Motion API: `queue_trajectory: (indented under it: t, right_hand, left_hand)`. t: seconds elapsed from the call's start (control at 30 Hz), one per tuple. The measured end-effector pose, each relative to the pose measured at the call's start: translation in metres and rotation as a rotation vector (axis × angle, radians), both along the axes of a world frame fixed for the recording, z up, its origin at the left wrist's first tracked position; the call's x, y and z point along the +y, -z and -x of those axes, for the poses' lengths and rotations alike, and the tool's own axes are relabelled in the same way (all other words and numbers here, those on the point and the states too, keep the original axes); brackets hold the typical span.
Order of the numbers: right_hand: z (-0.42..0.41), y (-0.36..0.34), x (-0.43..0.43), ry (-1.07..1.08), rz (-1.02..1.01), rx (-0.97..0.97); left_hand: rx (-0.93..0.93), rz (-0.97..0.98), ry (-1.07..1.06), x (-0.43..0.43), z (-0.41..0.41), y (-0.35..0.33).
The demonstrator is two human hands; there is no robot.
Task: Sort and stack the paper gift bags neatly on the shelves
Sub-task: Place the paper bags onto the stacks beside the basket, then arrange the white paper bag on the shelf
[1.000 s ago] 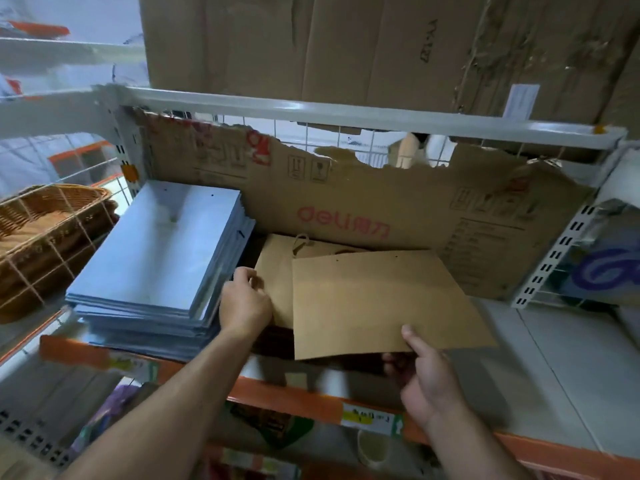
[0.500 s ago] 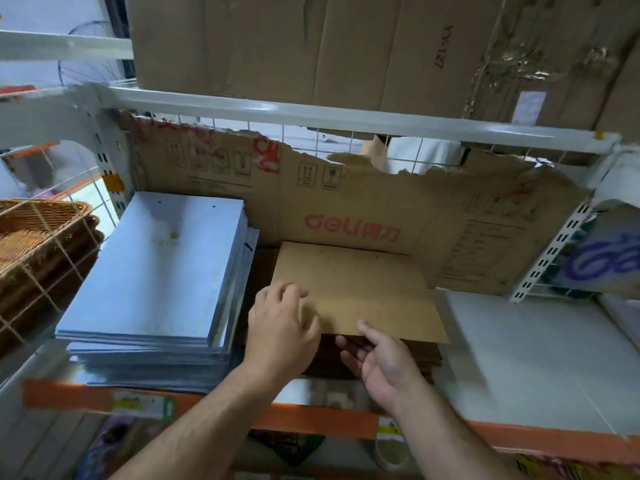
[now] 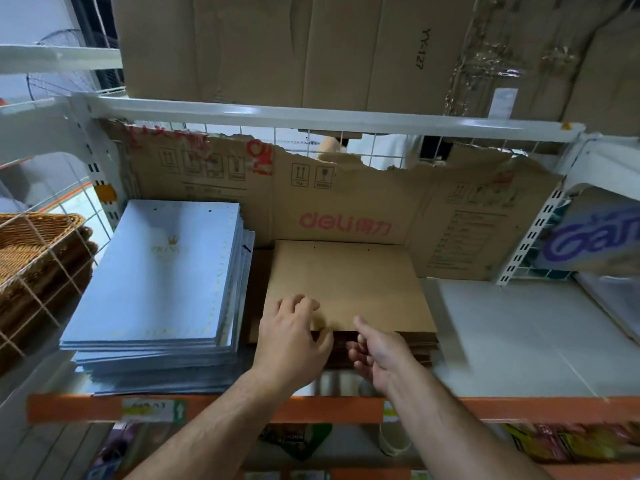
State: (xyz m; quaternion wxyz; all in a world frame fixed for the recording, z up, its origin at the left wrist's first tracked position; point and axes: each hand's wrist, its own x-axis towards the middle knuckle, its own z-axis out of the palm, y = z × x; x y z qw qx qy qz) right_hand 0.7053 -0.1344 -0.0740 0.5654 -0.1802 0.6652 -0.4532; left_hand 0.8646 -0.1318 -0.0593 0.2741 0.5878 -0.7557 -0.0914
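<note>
A stack of flat brown paper gift bags point(image 3: 349, 282) lies in the middle of the white shelf point(image 3: 526, 337), pushed back against a torn cardboard sheet. To its left sits a taller stack of flat pale-blue gift bags point(image 3: 152, 271). My left hand point(image 3: 291, 337) rests palm down on the front left corner of the top brown bag, fingers bent over its edge. My right hand point(image 3: 377, 351) is at the front edge of the brown stack, fingers apart, thumb touching the top bag's edge. Neither hand grips a bag.
A torn cardboard sheet point(image 3: 346, 206) printed "deli" lines the shelf back. A wicker basket point(image 3: 31, 251) stands behind wire mesh at the left. Large cardboard boxes point(image 3: 311, 46) fill the shelf above. An orange shelf lip point(image 3: 242, 408) runs along the front. Bare white shelf lies right of the brown stack.
The brown bag that my right hand held tilted above the stack a second ago now lies flat on top. Both hands have moved to the stack's front edge.
</note>
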Motion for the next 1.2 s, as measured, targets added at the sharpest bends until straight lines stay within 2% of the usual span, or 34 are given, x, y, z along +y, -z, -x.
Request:
queue_trajectory:
  t: [0.1, 0.2, 0.23, 0.33, 0.4, 0.47, 0.67, 0.8, 0.97, 1.2]
  right_hand:
    - [0.004, 0.002, 0.006, -0.055, 0.005, 0.059]
    - [0.012, 0.002, 0.017, -0.162, 0.033, 0.198]
    - [0.017, 0.003, 0.021, -0.198, 0.049, 0.322]
    - [0.037, 0.008, 0.039, -0.39, 0.062, 0.93]
    - [0.049, 0.011, 0.054, -0.531, 0.064, 1.116]
    - [0.063, 0.016, 0.068, -0.583, 0.086, 1.137]
    - [0.117, 0.025, 0.107, -0.534, 0.175, 1.236]
    - [0.163, 0.027, 0.133, -0.489, 0.212, 1.222]
    - [0.242, 0.03, 0.175, -0.463, 0.237, 1.185]
    - [0.381, 0.03, 0.244, -0.411, 0.172, 1.246]
  left_hand:
    - [-0.022, 0.014, 0.011, 0.001, 0.005, -0.002]
    - [-0.085, -0.002, 0.045, 0.003, 0.01, 0.001]
    - [-0.104, -0.033, 0.065, 0.003, 0.014, 0.003]
    - [-0.208, -0.103, 0.114, 0.004, 0.025, 0.014]
    - [-0.269, -0.127, 0.127, 0.005, 0.031, 0.021]
    - [-0.286, -0.149, 0.114, 0.004, 0.033, 0.026]
    - [-0.281, -0.153, 0.052, 0.003, 0.045, 0.023]
    - [-0.292, -0.147, -0.03, 0.014, 0.077, 0.012]
    - [-0.275, -0.149, 0.053, 0.057, 0.171, 0.005]
    - [-0.233, -0.195, 0.168, 0.12, 0.323, 0.013]
